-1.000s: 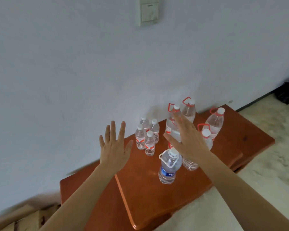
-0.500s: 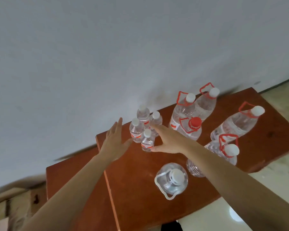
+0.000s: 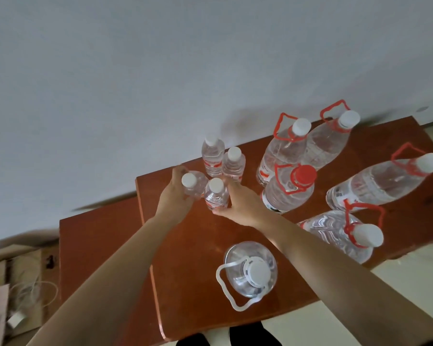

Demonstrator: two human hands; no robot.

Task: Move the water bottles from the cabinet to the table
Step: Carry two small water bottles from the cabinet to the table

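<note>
The left hand (image 3: 174, 196) grips one small bottle (image 3: 194, 187); the right hand (image 3: 243, 203) grips the neighbouring bottle (image 3: 216, 197).

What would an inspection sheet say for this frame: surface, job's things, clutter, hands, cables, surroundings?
Surface: red-brown wooden top; second top to its left.
Job's things: four small bottles, upright, near the wall; six jugs, five with red handles, one with a white handle.
Clutter: nothing seen.
Hands: left hand grips one small bottle; right hand grips the one beside it.
Cables: white cord, low left, by the boxes.
Surroundings: plain wall behind; pale floor on the right.
</note>
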